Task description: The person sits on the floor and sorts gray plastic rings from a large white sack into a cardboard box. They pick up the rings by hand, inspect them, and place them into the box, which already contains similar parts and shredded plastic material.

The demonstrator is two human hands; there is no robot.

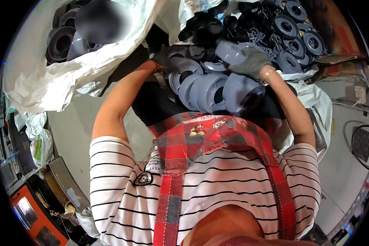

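Both my hands wear dark grey gloves. My right hand [252,63] is closed round a grey plastic cup-shaped part [228,52], slightly blurred, above the other parts. At the left end of the lap pile is my left hand [164,60], beside a grey ring-shaped part [185,74]; its fingers are dark and hard to make out. Several large grey round plastic housings [211,93] lie in a row across my lap against the red checked apron [217,133]. One housing [245,94] at the right end lies on its side, its dark opening turned toward me.
Ahead is a heap of black round parts [214,26], with small grey pins [260,37] and grey flanged rings [286,26] to the right. At the far left a white sack [33,88] holds more grey rings. A cardboard piece [336,61] and white plastic sheeting [317,102] lie right.
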